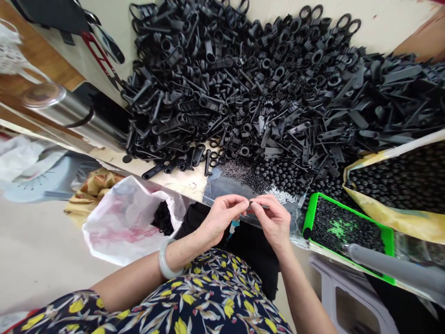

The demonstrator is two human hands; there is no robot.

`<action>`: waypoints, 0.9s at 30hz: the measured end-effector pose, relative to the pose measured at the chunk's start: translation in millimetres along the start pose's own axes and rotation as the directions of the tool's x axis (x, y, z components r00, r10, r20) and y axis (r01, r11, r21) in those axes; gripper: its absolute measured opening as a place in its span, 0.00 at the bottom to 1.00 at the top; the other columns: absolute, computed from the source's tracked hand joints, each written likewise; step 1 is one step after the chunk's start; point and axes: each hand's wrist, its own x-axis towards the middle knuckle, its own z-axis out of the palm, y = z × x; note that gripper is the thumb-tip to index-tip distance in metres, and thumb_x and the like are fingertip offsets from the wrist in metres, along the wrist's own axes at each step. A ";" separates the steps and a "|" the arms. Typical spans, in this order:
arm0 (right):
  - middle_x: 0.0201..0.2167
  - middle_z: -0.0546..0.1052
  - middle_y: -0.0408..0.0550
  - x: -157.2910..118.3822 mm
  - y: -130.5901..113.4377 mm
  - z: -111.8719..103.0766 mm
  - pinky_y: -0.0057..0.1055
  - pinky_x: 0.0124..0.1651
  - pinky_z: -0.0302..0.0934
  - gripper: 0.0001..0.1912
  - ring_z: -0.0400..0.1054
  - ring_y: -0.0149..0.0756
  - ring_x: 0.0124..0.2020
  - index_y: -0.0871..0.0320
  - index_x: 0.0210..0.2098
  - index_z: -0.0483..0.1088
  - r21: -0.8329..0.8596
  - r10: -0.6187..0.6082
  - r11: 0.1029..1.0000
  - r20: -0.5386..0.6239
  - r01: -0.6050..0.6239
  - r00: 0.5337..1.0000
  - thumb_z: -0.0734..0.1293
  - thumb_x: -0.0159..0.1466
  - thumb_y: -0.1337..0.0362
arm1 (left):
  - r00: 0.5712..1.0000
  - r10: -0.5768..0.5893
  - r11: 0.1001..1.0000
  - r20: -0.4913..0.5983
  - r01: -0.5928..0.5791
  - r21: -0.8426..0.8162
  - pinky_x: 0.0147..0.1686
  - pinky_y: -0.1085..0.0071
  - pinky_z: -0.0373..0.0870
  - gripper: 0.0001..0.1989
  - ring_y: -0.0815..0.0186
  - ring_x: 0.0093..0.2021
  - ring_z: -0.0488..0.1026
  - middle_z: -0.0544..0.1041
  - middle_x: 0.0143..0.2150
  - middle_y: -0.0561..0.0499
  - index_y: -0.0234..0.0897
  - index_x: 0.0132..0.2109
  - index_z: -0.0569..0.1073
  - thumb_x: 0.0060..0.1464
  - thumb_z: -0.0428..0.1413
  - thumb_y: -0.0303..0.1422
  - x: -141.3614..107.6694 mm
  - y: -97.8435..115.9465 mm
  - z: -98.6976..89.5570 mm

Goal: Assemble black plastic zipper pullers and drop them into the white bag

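- 2 hands. Right hand [274,220]: thumb and fingers pinching 1 small, slim dark part [260,205]. Left hand [225,213]: thumb and forefinger pinched on its left end; exact shape there too small to tell.
- Part is held over the front edge of the table, between both sets of fingertips.
- 1 pale, smooth ring bangle [166,260], left wrist.
- Just beyond the hands: 1 pile of short silver metal pins [282,195]; beside it 1 pile of shiny black balls [280,175]. Too many to count in either.
- Farther back: 1 big heap of black plastic parts [208,74], handles, rings and flat levers, uncountable.
- Right: 1 bright green rectangular tray [311,211], small black bits plus 1 green cluster; 1 yellow-rimmed bag [399,215] of black balls.
- Left: 1 white plastic bag [114,227], 1 steel flask [69,111] lying at table edge.
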 end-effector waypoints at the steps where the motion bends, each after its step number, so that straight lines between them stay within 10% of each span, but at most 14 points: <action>1: 0.36 0.79 0.49 -0.4 0.6 -0.4 0.35 0.37 0.73 0.05 0.73 0.38 0.38 0.52 0.38 0.81 0.011 0.003 1.000 0.010 -0.003 1.000 0.72 0.69 0.61 | 1.000 0.001 1.000 -0.002 -0.001 0.002 0.33 0.73 0.62 0.16 0.71 0.30 0.67 0.76 0.29 0.52 0.34 0.35 0.82 0.51 0.70 0.44 -0.3 -0.2 0.2; 9: 0.38 0.78 0.48 -1.6 3.5 -4.4 0.34 0.38 0.74 0.05 0.75 0.37 0.39 0.51 0.41 0.81 0.012 -0.029 1.000 0.065 0.028 0.997 0.71 0.70 0.65 | 0.999 0.032 0.998 -0.036 -0.030 0.054 0.34 0.73 0.63 0.15 0.71 0.30 0.66 0.74 0.27 0.53 0.34 0.34 0.81 0.52 0.68 0.43 -1.9 -1.7 2.0; 16: 0.39 0.82 0.47 4.3 -4.8 -13.1 0.32 0.43 0.72 0.10 0.77 0.34 0.38 0.52 0.47 0.80 -0.256 -0.280 0.913 0.169 0.317 0.945 0.70 0.70 0.71 | 0.998 0.040 0.996 -0.046 -0.037 0.077 0.34 0.73 0.64 0.14 0.71 0.30 0.67 0.75 0.28 0.52 0.34 0.35 0.82 0.52 0.68 0.42 -1.9 -3.0 1.2; 27: 0.41 0.83 0.49 -4.7 -5.7 2.8 0.33 0.45 0.75 0.13 0.79 0.36 0.39 0.53 0.51 0.79 -0.412 -0.374 0.842 0.021 0.349 0.927 0.70 0.69 0.72 | 0.991 -0.071 0.991 -0.115 0.058 -0.118 0.26 0.77 0.56 0.11 0.75 0.24 0.60 0.71 0.24 0.55 0.34 0.29 0.80 0.46 0.70 0.38 4.0 0.9 7.7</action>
